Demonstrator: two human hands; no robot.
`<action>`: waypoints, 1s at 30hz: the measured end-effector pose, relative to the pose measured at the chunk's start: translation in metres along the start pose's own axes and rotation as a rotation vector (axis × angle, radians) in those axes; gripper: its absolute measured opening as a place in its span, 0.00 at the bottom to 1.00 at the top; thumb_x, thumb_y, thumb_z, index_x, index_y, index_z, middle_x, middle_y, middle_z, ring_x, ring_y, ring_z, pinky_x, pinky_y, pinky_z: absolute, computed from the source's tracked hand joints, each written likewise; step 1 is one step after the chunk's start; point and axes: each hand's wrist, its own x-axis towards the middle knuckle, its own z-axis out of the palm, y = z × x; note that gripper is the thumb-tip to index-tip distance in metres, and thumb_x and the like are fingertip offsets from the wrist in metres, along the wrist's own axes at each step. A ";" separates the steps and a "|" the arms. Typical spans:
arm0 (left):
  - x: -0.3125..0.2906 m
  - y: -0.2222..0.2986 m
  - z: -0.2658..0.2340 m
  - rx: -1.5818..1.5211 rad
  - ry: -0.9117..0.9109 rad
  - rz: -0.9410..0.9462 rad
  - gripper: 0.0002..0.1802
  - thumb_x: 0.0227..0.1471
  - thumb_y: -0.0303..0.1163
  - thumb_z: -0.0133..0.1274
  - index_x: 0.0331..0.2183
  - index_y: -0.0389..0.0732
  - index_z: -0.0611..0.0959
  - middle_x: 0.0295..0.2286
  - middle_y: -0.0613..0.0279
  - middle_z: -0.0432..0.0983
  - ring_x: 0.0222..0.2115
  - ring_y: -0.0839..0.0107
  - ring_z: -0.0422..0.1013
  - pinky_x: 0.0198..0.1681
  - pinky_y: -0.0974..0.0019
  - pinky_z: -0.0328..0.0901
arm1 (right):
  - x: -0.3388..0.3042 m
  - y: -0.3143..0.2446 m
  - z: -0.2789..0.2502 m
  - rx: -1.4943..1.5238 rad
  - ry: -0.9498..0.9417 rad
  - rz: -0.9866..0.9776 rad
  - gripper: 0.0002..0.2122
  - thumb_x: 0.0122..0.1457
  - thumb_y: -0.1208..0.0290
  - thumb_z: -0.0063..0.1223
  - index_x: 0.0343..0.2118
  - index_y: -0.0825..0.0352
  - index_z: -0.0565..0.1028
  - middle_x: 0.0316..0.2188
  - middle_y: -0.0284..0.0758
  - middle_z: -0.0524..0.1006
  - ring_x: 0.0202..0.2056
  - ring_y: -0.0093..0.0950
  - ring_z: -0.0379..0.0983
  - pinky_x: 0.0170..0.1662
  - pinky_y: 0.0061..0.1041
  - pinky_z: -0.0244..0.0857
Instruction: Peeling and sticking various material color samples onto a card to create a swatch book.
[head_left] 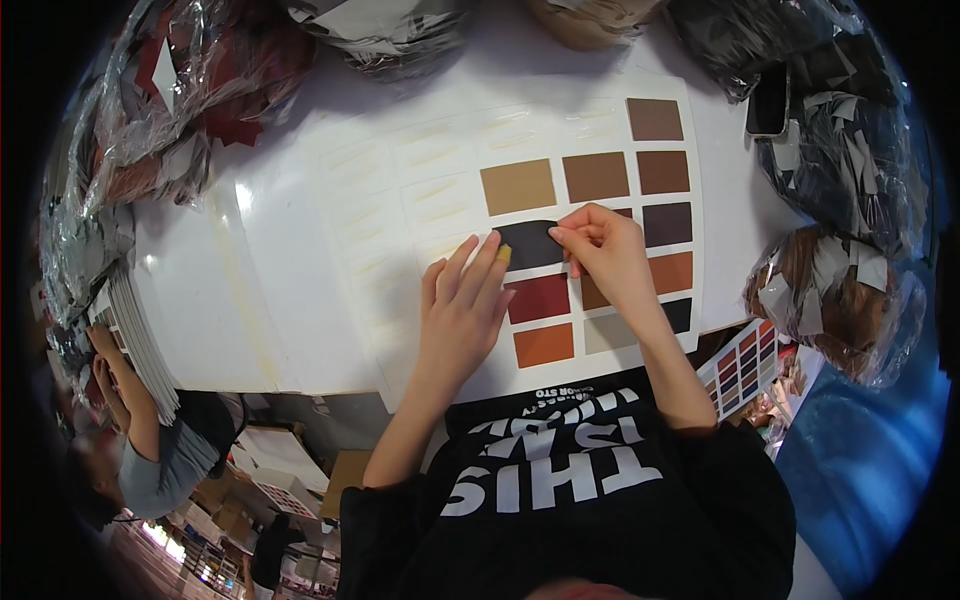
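A white sample card [395, 290] lies before me with rows of coloured swatches on its right part. My right hand [610, 255] pinches the right edge of a dark grey swatch [530, 246], which sits over a space in the second row from the left. With fingers stretched flat, my left hand [460, 315] touches the swatch's left edge; yellow tape wraps one fingertip. Above it is a tan swatch [517, 187], and below it a dark red swatch [538, 300]. My right hand partly hides a brown swatch and a reddish one.
Clear plastic bags of swatches ring the table: red [215, 80], grey [385, 35], brown [820, 290]. A phone [768, 100] lies at the right. At the left, a person [150, 440] has hands by a stack of cards [140, 345]. Another swatch card [740, 368] hangs near the right edge.
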 end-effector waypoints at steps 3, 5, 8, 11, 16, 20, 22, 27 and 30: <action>0.000 0.002 -0.001 0.075 -0.021 -0.006 0.21 0.51 0.32 0.54 0.48 0.40 0.75 0.56 0.65 0.64 0.57 0.65 0.59 0.55 0.57 0.53 | 0.000 0.000 0.000 -0.032 -0.003 -0.021 0.06 0.56 0.76 0.56 0.29 0.73 0.73 0.15 0.30 0.72 0.15 0.15 0.65 0.20 0.15 0.59; 0.001 0.004 -0.001 0.097 -0.033 -0.007 0.21 0.51 0.32 0.54 0.48 0.40 0.75 0.55 0.65 0.64 0.56 0.66 0.59 0.56 0.57 0.53 | -0.001 0.000 -0.001 -0.047 -0.001 -0.019 0.06 0.56 0.76 0.56 0.29 0.73 0.73 0.14 0.29 0.72 0.15 0.15 0.65 0.20 0.15 0.59; 0.001 0.005 0.000 0.118 -0.055 -0.003 0.23 0.51 0.34 0.55 0.49 0.40 0.74 0.56 0.62 0.63 0.58 0.64 0.58 0.58 0.55 0.51 | 0.000 0.002 0.001 -0.065 0.002 -0.046 0.06 0.57 0.77 0.55 0.26 0.72 0.71 0.15 0.29 0.72 0.14 0.14 0.65 0.18 0.13 0.56; 0.006 0.010 0.004 0.046 -0.064 0.020 0.27 0.50 0.36 0.55 0.51 0.38 0.72 0.58 0.58 0.60 0.60 0.61 0.54 0.61 0.52 0.49 | 0.000 0.002 0.004 -0.111 0.031 -0.074 0.09 0.57 0.76 0.56 0.25 0.70 0.68 0.14 0.29 0.72 0.14 0.14 0.64 0.18 0.15 0.55; 0.019 0.018 0.020 -0.008 -0.158 0.143 0.35 0.49 0.42 0.56 0.54 0.34 0.68 0.59 0.51 0.57 0.61 0.59 0.52 0.62 0.53 0.49 | -0.007 -0.006 -0.006 -0.323 0.159 -0.185 0.11 0.54 0.75 0.58 0.25 0.70 0.66 0.13 0.35 0.70 0.15 0.19 0.65 0.20 0.20 0.58; 0.021 0.026 0.025 -0.020 -0.161 0.139 0.37 0.45 0.44 0.58 0.53 0.33 0.69 0.58 0.49 0.57 0.61 0.57 0.52 0.61 0.54 0.52 | -0.021 0.003 -0.028 -0.298 0.234 -0.281 0.11 0.54 0.74 0.59 0.25 0.69 0.65 0.12 0.32 0.67 0.15 0.18 0.61 0.20 0.18 0.56; 0.022 0.026 0.021 -0.065 -0.150 0.142 0.38 0.44 0.42 0.59 0.54 0.34 0.68 0.58 0.50 0.57 0.60 0.55 0.53 0.60 0.54 0.54 | -0.026 0.009 -0.033 -0.294 0.247 -0.312 0.11 0.55 0.74 0.58 0.25 0.69 0.65 0.12 0.30 0.67 0.15 0.17 0.60 0.20 0.18 0.56; 0.022 0.024 0.024 -0.094 -0.115 0.155 0.40 0.44 0.42 0.59 0.56 0.35 0.66 0.59 0.50 0.56 0.60 0.52 0.53 0.60 0.52 0.53 | -0.042 0.016 -0.032 -0.299 0.176 -0.370 0.11 0.55 0.73 0.58 0.25 0.69 0.65 0.14 0.30 0.67 0.16 0.17 0.61 0.21 0.17 0.56; 0.023 0.028 0.033 -0.009 -0.111 0.196 0.41 0.46 0.44 0.58 0.57 0.36 0.64 0.60 0.50 0.53 0.62 0.53 0.50 0.61 0.49 0.49 | -0.049 0.022 -0.034 -0.309 0.154 -0.385 0.11 0.55 0.72 0.58 0.26 0.69 0.66 0.15 0.32 0.69 0.17 0.20 0.65 0.22 0.18 0.59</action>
